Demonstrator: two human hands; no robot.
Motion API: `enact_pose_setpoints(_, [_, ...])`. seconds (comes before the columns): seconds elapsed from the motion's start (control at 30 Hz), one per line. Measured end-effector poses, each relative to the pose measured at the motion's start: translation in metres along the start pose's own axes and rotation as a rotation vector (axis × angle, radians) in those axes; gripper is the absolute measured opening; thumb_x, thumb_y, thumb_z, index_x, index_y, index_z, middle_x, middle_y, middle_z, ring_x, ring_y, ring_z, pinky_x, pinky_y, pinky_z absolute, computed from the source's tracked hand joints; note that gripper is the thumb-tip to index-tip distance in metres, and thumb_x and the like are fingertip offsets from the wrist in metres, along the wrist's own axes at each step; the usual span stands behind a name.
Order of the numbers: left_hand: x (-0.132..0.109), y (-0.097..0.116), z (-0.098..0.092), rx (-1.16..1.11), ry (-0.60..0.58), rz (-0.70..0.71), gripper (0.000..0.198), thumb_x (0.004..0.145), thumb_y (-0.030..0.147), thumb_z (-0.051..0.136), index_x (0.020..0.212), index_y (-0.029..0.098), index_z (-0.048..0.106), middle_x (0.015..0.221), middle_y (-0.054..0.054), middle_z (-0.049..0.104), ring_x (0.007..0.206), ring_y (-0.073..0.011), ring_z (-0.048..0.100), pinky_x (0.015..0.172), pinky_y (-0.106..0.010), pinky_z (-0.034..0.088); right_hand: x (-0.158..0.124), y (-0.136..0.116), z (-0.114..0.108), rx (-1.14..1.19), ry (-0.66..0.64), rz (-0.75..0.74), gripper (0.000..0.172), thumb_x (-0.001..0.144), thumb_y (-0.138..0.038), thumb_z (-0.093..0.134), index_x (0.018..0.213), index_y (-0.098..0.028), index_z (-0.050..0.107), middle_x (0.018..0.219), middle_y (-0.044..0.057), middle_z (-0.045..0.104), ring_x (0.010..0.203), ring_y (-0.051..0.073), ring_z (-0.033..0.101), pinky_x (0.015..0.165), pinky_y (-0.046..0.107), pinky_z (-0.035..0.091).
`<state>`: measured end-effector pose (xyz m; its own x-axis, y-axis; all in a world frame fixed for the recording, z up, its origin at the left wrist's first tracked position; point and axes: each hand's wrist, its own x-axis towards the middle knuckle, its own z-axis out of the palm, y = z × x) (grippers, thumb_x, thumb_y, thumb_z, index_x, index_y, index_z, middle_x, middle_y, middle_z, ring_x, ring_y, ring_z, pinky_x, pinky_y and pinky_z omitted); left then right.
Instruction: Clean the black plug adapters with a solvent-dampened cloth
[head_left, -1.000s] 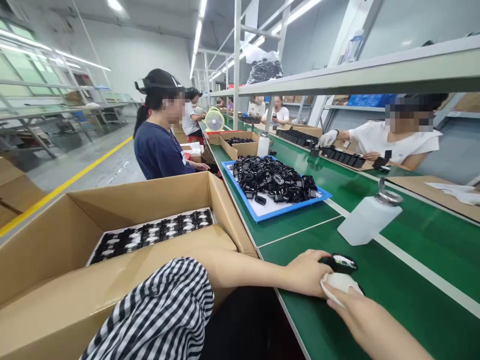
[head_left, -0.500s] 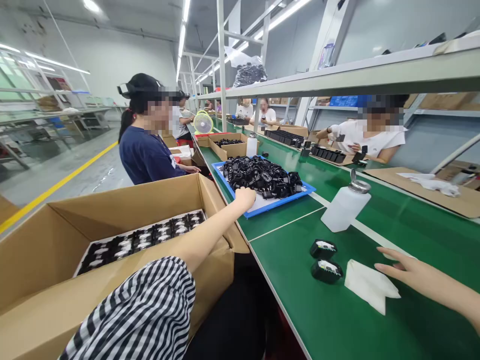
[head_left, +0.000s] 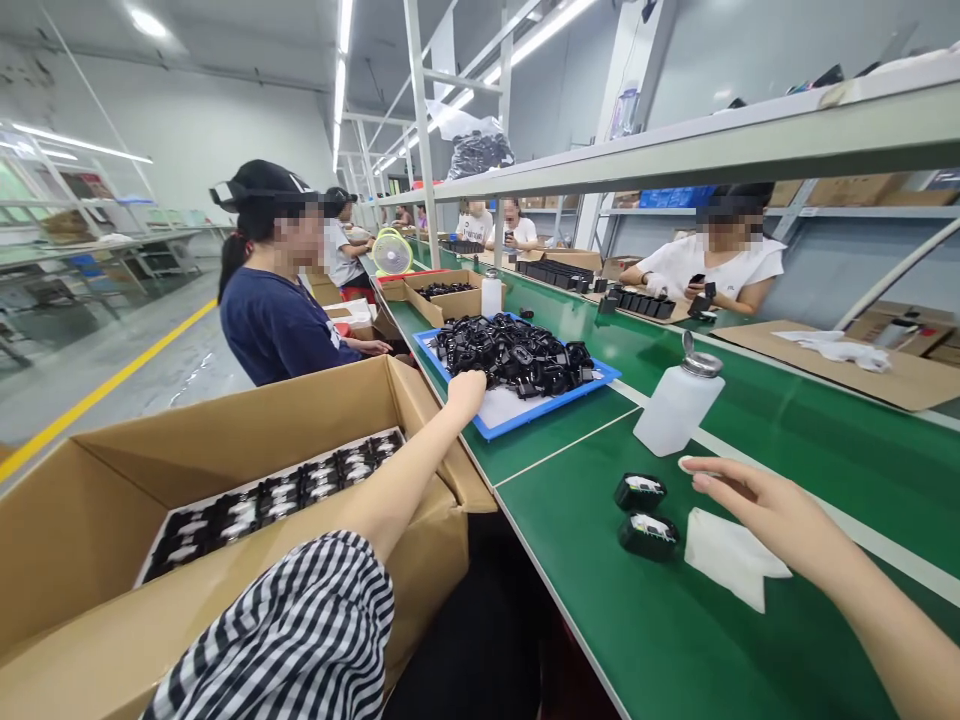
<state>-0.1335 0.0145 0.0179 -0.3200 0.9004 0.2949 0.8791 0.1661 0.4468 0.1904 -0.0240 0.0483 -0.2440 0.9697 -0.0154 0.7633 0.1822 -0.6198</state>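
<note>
My left hand [head_left: 466, 394] reaches over the near left edge of a blue tray [head_left: 551, 412], at the side of a heap of black plastic parts [head_left: 517, 352]. Its fingers are curled; whatever they hold, if anything, is hidden. My right hand [head_left: 757, 498] hovers above the green bench with fingers stretched out and nothing visible in its grasp. Under and left of it lies a folded white cloth [head_left: 724, 555]. Two black oval housings with pale innards, one farther back [head_left: 640, 490] and one nearer [head_left: 649, 535], sit left of the cloth.
A white pump bottle [head_left: 679, 408] stands behind the housings. To my left, an open carton [head_left: 247, 400] holds rows of black units [head_left: 277, 500]. A co-worker in dark blue [head_left: 277, 320] sits beyond it; another person [head_left: 705, 265] works across the bench, below a shelf [head_left: 675, 150].
My right hand has moved left, towards the housings and over the cloth's edge. My left hand stays at the heap, shifted slightly left. The whole view has turned a little.
</note>
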Motion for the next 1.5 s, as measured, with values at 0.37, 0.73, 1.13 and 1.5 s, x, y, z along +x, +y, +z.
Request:
enact_pose_setpoints(0.37, [-0.053, 0.136, 0.034, -0.757, -0.479, 0.227, 0.02, 0.07, 0.008, 0.035, 0.075, 0.01, 0.053, 0.066, -0.002, 0.058, 0.056, -0.0074, 0.053, 0.05, -0.017, 0.041, 0.024, -0.024, 0.034, 0.564, 0.151, -0.138, 0.046, 0.06, -0.038, 0.052, 0.098, -0.014, 0.047, 0.073, 0.005, 0.057, 0.067, 0.018, 0.055, 0.055, 0.028, 0.044])
enact_pose_setpoints(0.73, [-0.064, 0.119, 0.058, -0.316, -0.762, 0.429, 0.051, 0.052, 0.014, 0.056, 0.102, 0.012, 0.045, 0.102, -0.006, 0.052, 0.076, -0.0141, 0.053, 0.068, -0.023, 0.041, 0.025, 0.017, 0.027, -0.103, 0.071, -0.277, 0.016, 0.062, -0.019, 0.052, 0.076, -0.021, 0.06, 0.078, 0.0, 0.058, 0.067, 0.015, 0.05, 0.063, 0.029, 0.04])
enact_pose_setpoints(1.13, [-0.086, 0.128, 0.049, -0.08, -0.492, 0.489, 0.031, 0.064, 0.034, 0.049, 0.092, 0.022, 0.053, 0.082, 0.0, 0.059, 0.076, -0.0157, 0.054, 0.063, -0.024, 0.041, 0.027, 0.019, 0.034, -0.105, -0.048, -0.237, 0.026, 0.062, -0.018, 0.055, 0.088, -0.017, 0.057, 0.088, 0.003, 0.057, 0.08, 0.017, 0.051, 0.07, 0.026, 0.04])
enact_pose_setpoints(1.5, [-0.059, 0.174, 0.034, 0.324, -0.733, 0.576, 0.036, 0.053, 0.033, 0.063, 0.083, 0.014, 0.059, 0.078, -0.008, 0.059, 0.074, -0.02, 0.055, 0.061, -0.024, 0.043, 0.044, 0.01, 0.019, -0.145, -0.325, -0.181, 0.019, 0.058, -0.027, 0.054, 0.076, -0.022, 0.06, 0.085, -0.001, 0.06, 0.081, 0.02, 0.052, 0.071, 0.028, 0.039])
